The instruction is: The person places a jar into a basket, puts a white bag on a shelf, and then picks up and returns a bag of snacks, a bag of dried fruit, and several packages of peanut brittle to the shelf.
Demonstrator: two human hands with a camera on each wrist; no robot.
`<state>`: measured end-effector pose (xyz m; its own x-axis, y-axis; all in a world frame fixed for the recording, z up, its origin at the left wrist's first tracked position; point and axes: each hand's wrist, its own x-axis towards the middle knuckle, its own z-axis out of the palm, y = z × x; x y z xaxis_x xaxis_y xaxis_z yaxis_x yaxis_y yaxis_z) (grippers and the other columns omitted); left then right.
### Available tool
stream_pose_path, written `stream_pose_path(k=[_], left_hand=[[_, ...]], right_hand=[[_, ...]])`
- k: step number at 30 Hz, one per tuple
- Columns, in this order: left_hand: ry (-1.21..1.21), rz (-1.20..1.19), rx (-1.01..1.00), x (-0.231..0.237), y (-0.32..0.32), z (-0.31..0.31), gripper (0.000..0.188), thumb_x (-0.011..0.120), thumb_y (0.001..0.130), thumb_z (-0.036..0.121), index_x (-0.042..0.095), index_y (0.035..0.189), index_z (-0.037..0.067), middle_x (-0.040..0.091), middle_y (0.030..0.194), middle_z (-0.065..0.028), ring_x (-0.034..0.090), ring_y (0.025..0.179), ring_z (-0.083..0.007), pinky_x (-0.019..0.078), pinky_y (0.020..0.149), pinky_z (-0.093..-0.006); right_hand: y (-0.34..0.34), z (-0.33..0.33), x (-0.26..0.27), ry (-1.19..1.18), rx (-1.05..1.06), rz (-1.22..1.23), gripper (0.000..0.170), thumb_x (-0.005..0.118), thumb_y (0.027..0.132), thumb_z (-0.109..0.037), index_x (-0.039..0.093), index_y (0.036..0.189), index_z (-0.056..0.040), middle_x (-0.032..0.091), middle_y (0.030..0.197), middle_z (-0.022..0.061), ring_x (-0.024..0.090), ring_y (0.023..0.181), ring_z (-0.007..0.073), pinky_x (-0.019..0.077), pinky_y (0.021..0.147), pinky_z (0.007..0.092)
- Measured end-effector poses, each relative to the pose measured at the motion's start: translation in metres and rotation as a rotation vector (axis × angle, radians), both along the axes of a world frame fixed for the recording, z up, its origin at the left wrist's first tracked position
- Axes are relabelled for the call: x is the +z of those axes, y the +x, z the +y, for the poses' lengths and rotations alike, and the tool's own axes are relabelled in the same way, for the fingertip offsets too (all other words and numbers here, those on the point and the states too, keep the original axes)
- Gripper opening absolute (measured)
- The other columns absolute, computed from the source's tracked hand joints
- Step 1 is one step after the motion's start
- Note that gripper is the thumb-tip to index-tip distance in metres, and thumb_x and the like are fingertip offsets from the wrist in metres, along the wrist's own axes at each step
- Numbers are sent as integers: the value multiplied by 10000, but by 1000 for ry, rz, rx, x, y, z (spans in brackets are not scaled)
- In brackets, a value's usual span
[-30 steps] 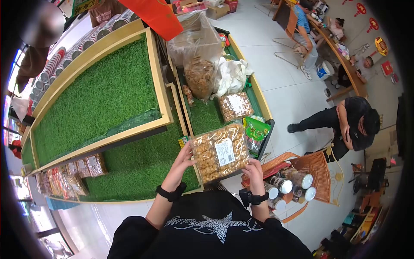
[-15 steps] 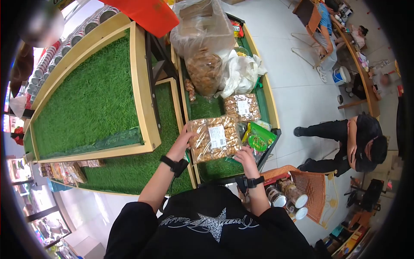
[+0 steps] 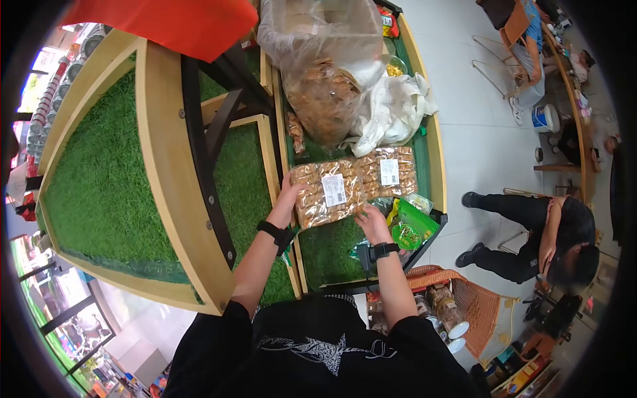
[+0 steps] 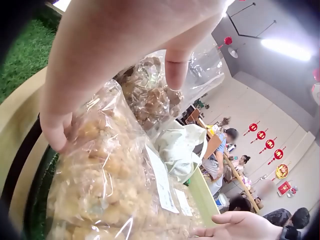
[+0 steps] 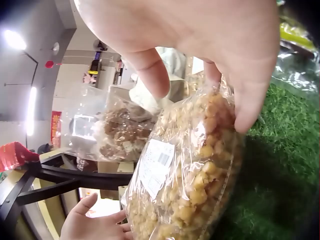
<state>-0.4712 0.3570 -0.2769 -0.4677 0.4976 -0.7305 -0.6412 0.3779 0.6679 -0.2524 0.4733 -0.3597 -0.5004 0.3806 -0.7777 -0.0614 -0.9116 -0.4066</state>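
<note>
A clear package of golden-brown snacks with a white label (image 3: pixel 328 192) is held between both hands over the green-lined bin. My left hand (image 3: pixel 286 205) grips its left edge, and my right hand (image 3: pixel 374 223) pinches its lower right corner. In the right wrist view the fingers of my right hand (image 5: pixel 200 55) curl over the end of the package (image 5: pixel 185 165). The left wrist view shows my left hand (image 4: pixel 120 60) at the opposite end. A second labelled package (image 3: pixel 403 174) lies in the bin, right beside the held one.
Behind the packages are a large clear bag of brown pieces (image 3: pixel 322 99) and a white plastic bag (image 3: pixel 393 109). A green packet (image 3: pixel 413 229) lies by the bin's right edge. A tiered grass-lined shelf (image 3: pixel 106 179) stands left; a wicker basket (image 3: pixel 479 312) with jars is lower right. A person sits at right.
Both hands have carried the package forward, away from the body, up beside the second package. The head view has shifted, and the raised shelf now looks nearer.
</note>
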Motion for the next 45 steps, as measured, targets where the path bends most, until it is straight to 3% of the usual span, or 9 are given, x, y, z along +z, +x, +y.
stream_pose_path(k=[6,9,17,21,29,31,34,39,45], left_hand=[[40,-44,25,-15,-15,17,846,553,718,256,24,1345,51,88,1382,-171,90,1281,-272,134,1017,-366],[-129,37,-42,-24,-14,23,855,545,718,273,10,1348,56,68,1391,-162,92,1283,-265,134,1020,-342],[-44,16,16,-52,-10,21,852,523,730,289,-12,1349,48,24,1401,-159,47,1294,-272,79,1033,-355],[-147,97,-71,-75,-6,25,778,505,756,277,58,1353,53,94,1381,-169,109,1280,-279,143,1020,-372],[-106,93,-17,-50,2,18,694,482,788,291,152,1334,16,149,1380,-147,155,1270,-278,177,1016,-352],[-67,97,-24,-39,8,9,692,482,794,312,166,1328,7,182,1374,-154,166,1272,-264,169,1018,-343],[-72,124,-124,-21,19,-11,608,449,823,307,234,1307,9,232,1358,-143,215,1254,-257,197,1006,-333],[1,101,-151,22,45,-55,517,434,843,296,326,1271,26,340,1299,-114,303,1208,-234,235,985,-329],[7,28,-78,50,55,-123,465,471,820,326,434,1192,50,485,1109,-45,435,1031,-154,331,868,-304]], right_hand=[[-13,-7,-23,-80,-112,82,198,523,749,-94,459,934,-61,496,967,69,438,947,242,360,885,393],[-22,-10,-33,-45,-205,101,188,515,746,-82,466,927,-64,498,973,66,437,943,238,353,893,371],[-30,-8,-27,-30,-346,138,284,511,742,-75,470,1021,-34,498,986,82,434,947,223,344,902,356],[-25,-3,-32,17,-422,100,308,513,742,-76,458,1043,-41,489,973,83,440,927,236,338,914,380],[-23,-9,-38,-1,-38,-8,669,486,765,-59,131,1330,-108,456,907,56,457,897,210,298,946,410],[-25,-10,-25,-7,-7,4,714,475,777,-73,58,1354,-126,432,1055,91,446,993,245,296,942,423],[-28,-16,-11,37,50,-100,736,471,792,-111,0,1357,-128,205,1332,157,311,1193,319,294,933,451],[-19,-38,21,206,292,-138,710,469,816,-193,14,1354,-109,223,1315,202,344,1173,307,317,911,433],[28,-64,53,124,576,69,538,447,845,-285,259,1296,-60,408,1241,145,408,1125,257,310,913,393]])
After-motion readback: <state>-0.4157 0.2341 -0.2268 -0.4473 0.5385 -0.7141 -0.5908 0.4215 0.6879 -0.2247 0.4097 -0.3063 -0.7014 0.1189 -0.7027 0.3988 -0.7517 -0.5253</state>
